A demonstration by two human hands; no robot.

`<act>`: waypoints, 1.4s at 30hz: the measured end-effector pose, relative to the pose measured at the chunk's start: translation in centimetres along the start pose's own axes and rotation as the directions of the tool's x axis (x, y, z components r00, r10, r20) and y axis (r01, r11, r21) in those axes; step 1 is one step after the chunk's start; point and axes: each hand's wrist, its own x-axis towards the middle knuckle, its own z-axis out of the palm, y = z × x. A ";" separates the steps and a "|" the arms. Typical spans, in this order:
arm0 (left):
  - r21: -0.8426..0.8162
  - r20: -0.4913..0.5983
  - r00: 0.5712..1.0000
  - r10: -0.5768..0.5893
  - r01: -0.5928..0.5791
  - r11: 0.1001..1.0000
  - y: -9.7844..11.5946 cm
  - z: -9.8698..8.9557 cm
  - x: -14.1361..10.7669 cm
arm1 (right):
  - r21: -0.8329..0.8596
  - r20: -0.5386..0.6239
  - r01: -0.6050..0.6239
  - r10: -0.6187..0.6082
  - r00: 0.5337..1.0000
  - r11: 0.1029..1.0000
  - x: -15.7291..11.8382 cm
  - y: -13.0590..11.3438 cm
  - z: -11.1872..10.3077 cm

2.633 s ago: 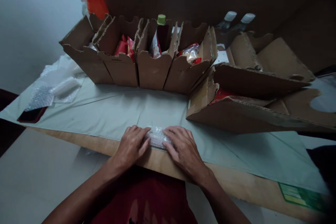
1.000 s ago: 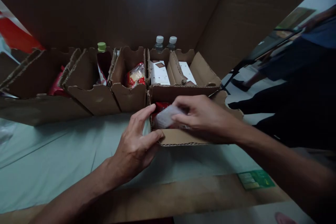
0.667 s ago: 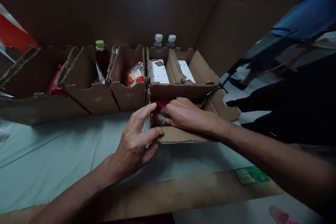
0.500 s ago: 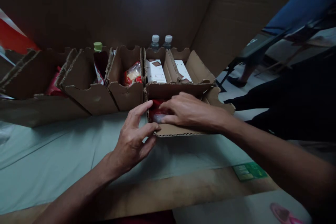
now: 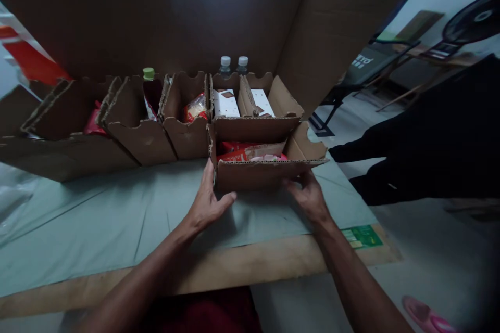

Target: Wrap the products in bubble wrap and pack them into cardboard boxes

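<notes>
A low cardboard box stands at the front of a row of boxes, with red packets lying inside it. My left hand is at the box's left front corner, thumb spread from the fingers. At the lower right of its front wall is my right hand, thumb apart and fingertips partly hidden at the box. Neither hand grips anything that shows. Behind stand boxes holding white cartons, a red and clear packet and a bottle with a green cap.
Two white-capped bottles stand behind the row. A large cardboard panel rises at the back. Pale green cloth covers the table. Farther right are a dark chair, a fan and black fabric.
My right hand has come out of the front box and moved to its front wall. My left hand has shifted to the box's left corner. The view has turned slightly right.
</notes>
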 end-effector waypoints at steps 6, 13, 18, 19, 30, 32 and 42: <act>-0.096 -0.047 0.979 -0.198 0.193 0.977 1.0 -1.6 -7.0 | -0.042 0.006 0.038 -0.037 0.999 0.998 -7.4 -0.9 1.6; -0.129 -0.423 0.857 -0.295 0.265 0.955 1.9 -10.5 -13.2 | 0.104 0.213 0.163 -0.182 0.960 0.981 -10.0 -8.6 9.8; -0.055 -0.368 0.917 -0.153 0.142 0.988 3.6 -10.6 -8.2 | 0.157 0.109 0.147 -0.165 0.980 0.977 -7.8 -10.4 10.2; -0.054 -0.326 0.933 -0.152 0.142 0.988 3.9 -9.6 -8.2 | 0.140 0.080 0.136 -0.148 0.986 0.981 -8.1 -9.8 9.2; 0.146 -0.047 0.987 -0.153 0.158 0.977 3.6 -4.4 -19.3 | 0.256 0.050 0.037 -0.051 0.997 0.966 -9.0 -3.4 6.0; 0.187 -0.051 0.983 -0.176 0.183 0.965 2.8 -4.5 -20.4 | 0.235 0.029 0.025 -0.033 0.999 0.972 -9.2 -2.9 6.3; 0.170 -0.012 0.992 -0.125 0.125 0.978 3.9 -0.1 -20.1 | -0.110 0.057 0.092 -0.086 0.995 0.990 -8.9 0.1 3.2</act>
